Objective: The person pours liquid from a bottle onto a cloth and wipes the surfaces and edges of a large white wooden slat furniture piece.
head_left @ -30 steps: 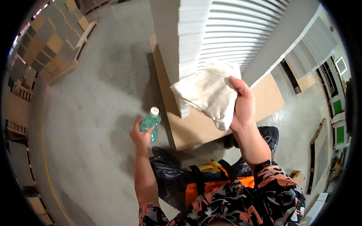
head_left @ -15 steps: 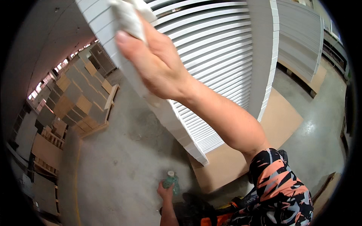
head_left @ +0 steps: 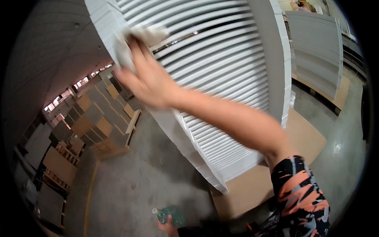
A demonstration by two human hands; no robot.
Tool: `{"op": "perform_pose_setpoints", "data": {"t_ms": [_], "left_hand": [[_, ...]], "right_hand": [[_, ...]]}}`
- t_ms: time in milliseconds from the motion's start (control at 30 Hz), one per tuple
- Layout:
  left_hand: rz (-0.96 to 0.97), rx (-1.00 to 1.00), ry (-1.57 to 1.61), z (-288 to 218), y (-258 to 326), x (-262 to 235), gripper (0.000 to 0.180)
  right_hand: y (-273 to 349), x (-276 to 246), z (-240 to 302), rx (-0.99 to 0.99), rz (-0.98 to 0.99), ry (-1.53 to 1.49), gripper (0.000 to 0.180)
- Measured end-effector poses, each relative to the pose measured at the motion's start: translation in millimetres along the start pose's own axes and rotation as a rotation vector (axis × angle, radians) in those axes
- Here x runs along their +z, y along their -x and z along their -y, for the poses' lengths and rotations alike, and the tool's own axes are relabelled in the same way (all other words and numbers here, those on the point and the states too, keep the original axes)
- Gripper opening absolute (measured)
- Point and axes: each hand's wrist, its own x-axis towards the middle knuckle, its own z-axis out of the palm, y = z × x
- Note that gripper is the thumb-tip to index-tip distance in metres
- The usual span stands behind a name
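A tall stack of white frame-like pieces (head_left: pixel 227 65) rises in front of me, its layers showing as slats with dark gaps between them. My right hand (head_left: pixel 152 85) reaches across to the stack's left corner. Its fingers are closed round a white cloth (head_left: pixel 124 47), which is pressed against the corner edge; hand and cloth are blurred by motion. Low down near my body, my left hand (head_left: pixel 169 228) grips a translucent green plastic bottle (head_left: pixel 173 216). The bottle is tilted, its whitish cap to the left.
Brown cardboard (head_left: pixel 241 193) lies under the stack. To the left stands a pallet load of grey and brown boxes (head_left: pixel 102 118), with a yellow floor line (head_left: pixel 90 197) nearby. Another stack of pale panels (head_left: pixel 316 51) sits on a pallet at right.
My right hand has shifted with the cloth at the stack's left corner. The bottle in my left hand has tipped from near upright toward the left. The whole view has turned somewhat.
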Motion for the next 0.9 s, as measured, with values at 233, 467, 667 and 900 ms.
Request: {"op": "perform_pose_setpoints", "data": {"t_ms": [233, 467, 667, 900], "left_hand": [[-0.044, -0.083, -0.048, 25.0, 3.4, 20.3, 0.045], [0.004, -0.089, 0.187, 12.1, 5.6, 17.9, 0.038], [0.035, -0.121, 0.383, -2.4, 10.4, 48.3, 0.037], [-0.053, -0.061, 0.148, -9.2, 14.9, 39.2, 0.041]], "right_hand": [[-194.9, -24.1, 11.2, 0.082, 0.004, 0.2, 0.079], [96.7, -1.4, -10.7, 0.088, -0.035, 0.206, 0.083], [186.9, -20.8, -3.4, 0.217, 0.182, 0.273, 0.057], [-4.6, -9.8, -1.3, 0.023, -0.057, 0.137, 0.075]]}}
